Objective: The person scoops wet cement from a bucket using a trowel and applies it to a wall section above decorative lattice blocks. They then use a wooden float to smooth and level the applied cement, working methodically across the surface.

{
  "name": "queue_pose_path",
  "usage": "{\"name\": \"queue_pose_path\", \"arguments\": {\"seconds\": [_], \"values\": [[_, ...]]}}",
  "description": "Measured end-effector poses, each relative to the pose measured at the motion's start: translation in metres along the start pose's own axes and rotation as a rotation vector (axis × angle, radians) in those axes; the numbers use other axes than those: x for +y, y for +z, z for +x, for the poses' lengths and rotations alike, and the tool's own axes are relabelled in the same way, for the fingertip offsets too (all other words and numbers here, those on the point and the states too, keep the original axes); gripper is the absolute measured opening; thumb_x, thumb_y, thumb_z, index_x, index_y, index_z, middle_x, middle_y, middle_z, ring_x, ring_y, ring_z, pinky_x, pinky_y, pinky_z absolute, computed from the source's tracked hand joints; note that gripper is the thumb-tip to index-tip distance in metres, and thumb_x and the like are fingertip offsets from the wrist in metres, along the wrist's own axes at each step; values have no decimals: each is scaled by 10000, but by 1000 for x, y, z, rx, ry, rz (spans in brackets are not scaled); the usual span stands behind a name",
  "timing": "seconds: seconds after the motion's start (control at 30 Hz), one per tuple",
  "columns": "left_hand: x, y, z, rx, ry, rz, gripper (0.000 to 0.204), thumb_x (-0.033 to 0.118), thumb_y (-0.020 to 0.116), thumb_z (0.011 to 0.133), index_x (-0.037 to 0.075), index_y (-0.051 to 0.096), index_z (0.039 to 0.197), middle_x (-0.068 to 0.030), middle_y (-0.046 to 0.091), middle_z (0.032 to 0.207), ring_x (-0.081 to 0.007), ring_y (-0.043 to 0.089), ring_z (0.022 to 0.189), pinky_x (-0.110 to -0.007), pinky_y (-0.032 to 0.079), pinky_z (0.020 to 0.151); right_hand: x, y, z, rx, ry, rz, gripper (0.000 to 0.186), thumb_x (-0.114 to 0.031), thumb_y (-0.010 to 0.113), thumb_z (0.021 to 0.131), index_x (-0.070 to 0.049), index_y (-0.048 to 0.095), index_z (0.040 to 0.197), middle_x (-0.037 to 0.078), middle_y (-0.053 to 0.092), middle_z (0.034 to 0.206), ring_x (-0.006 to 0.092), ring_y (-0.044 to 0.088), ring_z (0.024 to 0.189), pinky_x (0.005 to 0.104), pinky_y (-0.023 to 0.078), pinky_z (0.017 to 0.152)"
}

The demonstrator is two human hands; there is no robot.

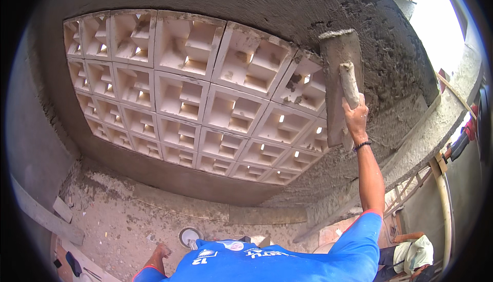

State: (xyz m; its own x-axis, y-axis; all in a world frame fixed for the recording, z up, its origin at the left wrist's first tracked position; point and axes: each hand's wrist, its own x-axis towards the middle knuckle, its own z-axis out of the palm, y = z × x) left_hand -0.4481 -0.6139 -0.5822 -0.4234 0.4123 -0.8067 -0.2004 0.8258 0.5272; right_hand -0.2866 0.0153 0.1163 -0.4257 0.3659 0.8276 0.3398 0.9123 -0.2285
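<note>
My right hand [355,119] is raised to the wall and closed round the pale handle of a plastering float [336,84], a long, flat grey board. The float stands nearly upright against the wall, over the right edge of a panel of white breeze blocks [237,108]. Dark wet plaster [390,40] surrounds it above and to the right, rough in places. Low beside my body hangs my left hand [163,251], small in view, its fingers loosely bent and apart, with nothing seen in them.
Below stands a round bucket [190,237] on the mortar-spattered floor [118,225]. A plank [49,212] leans at the left. Another person [413,255] bends at the lower right, near a wooden pole [444,210]. A rough ledge [411,141] slants along the right.
</note>
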Motion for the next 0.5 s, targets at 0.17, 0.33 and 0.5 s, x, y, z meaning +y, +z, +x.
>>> {"name": "queue_pose_path", "arguments": {"seconds": [0.17,0.33,0.5], "values": [[44,-13,9,88,-84,-62,164,149,656,881,-5,682,831,-126,713,747,-241,702,600,-379,574,533,-37,33,40,-40,-175,-88,357,-190,706,831,-6,541,1090,257,674,877,441,665,851,465,528,711],[84,8,15,123,35,-225,382,152,694,865,-83,543,1126,-143,711,787,-259,710,662,-400,569,565,-11,28,37,-111,-113,-237,371,-140,714,824,-2,518,1106,279,659,879,464,636,899,481,527,710],[102,16,11,32,73,-161,431,141,717,846,-102,546,1158,-158,709,797,-271,711,670,-404,563,562,28,7,20,-134,-115,-293,395,-155,730,796,-26,512,1100,278,661,869,468,635,881,503,527,703]]}}
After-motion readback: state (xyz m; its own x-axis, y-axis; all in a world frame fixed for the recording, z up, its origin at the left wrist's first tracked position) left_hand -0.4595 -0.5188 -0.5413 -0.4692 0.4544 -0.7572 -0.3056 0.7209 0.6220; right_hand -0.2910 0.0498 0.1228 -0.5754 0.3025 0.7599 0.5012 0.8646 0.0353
